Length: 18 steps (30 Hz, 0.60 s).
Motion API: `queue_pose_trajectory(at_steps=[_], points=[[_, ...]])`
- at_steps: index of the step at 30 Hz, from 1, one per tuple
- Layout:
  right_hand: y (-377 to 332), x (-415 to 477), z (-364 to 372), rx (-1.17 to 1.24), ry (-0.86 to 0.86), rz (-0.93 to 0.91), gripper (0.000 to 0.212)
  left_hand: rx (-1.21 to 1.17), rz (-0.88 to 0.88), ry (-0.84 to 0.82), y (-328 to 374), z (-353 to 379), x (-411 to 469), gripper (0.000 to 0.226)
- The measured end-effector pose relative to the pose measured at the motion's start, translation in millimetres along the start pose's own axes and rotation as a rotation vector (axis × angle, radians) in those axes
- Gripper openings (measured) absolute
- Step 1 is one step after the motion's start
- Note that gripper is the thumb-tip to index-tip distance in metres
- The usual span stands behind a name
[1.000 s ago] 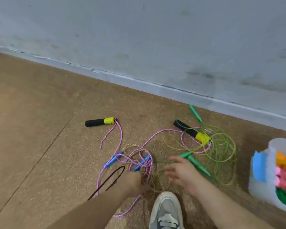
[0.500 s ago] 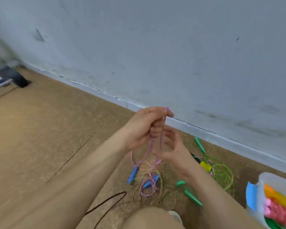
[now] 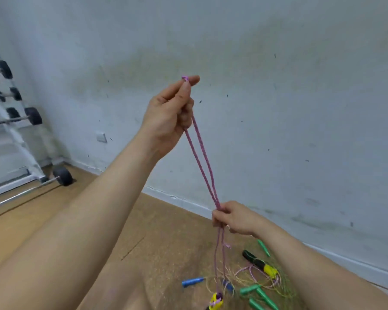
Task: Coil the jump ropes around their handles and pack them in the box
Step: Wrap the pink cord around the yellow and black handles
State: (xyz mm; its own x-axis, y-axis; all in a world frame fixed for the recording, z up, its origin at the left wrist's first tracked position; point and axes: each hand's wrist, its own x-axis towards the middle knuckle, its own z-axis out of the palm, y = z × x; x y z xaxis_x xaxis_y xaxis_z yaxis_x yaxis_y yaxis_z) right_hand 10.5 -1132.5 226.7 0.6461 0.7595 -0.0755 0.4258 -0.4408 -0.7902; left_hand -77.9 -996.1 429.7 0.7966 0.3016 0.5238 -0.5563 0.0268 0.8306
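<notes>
My left hand (image 3: 170, 115) is raised high, pinching the fold of the pink jump rope (image 3: 203, 159). Its two strands run down into my right hand (image 3: 233, 218), which is closed around them lower and to the right. Below that hand the rope hangs to a yellow-capped handle (image 3: 216, 302) at the bottom edge. The rope's other black and yellow handle (image 3: 259, 262) lies on the floor. Blue handles (image 3: 192, 281) with a tan rope and green handles (image 3: 259, 294) with a green rope lie tangled there too. The box is out of view.
A grey-white wall (image 3: 278, 108) with a baseboard stands close ahead. A white dumbbell rack (image 3: 14, 121) with black weights stands at the far left. The floor (image 3: 54, 209) is brown cork-like material. My leg fills the bottom centre.
My left hand has lifted the pink rope from the floor pile to head height. My right hand now grips both strands lower down. The view has tilted up, and the box has left it.
</notes>
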Motion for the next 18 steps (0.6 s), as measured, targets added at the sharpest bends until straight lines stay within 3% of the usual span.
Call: queue_pose_trajectory(at_steps=[2, 6, 9, 11, 13, 15, 16, 18], points=[[6.3, -5.0, -7.1, 0.012, 0.036, 0.076, 0.033, 0.082, -0.001, 0.087, -6.1, -19.1, 0.8, 0.018], [-5.1, -8.6, -28.9, 0.354, 0.167, 0.134, 0.032, 0.654, -0.229, 0.117, -62.5, -57.8, -8.5, 0.032], [-17.5, -4.6, -47.7, 0.621, 0.286, 0.127, 0.034, 0.682, -0.565, -0.079, -119.8, -59.6, -43.0, 0.078], [-23.0, 1.2, -55.6, 0.710, 0.347, 0.127, 0.033, 0.743, -0.685, -0.290, -148.0, -44.0, -66.9, 0.096], [-25.9, 6.8, -60.4, 0.748, 0.394, 0.127, 0.033, 1.097, -0.606, -0.463, -168.2, -31.7, -74.2, 0.091], [-26.7, 11.8, -65.0, 0.794, 0.433, 0.131, 0.032, 1.316, -0.375, -0.463, -172.2, -24.0, -64.8, 0.073], [-25.8, 14.4, -67.6, 0.835, 0.447, 0.130, 0.031, 1.218, -0.345, -0.475, -173.8, -22.4, -57.5, 0.059], [-23.6, 20.0, -71.7, 0.950, 0.465, 0.120, 0.031, 0.788, -0.461, -0.568, -179.5, -18.9, -49.6, 0.032]])
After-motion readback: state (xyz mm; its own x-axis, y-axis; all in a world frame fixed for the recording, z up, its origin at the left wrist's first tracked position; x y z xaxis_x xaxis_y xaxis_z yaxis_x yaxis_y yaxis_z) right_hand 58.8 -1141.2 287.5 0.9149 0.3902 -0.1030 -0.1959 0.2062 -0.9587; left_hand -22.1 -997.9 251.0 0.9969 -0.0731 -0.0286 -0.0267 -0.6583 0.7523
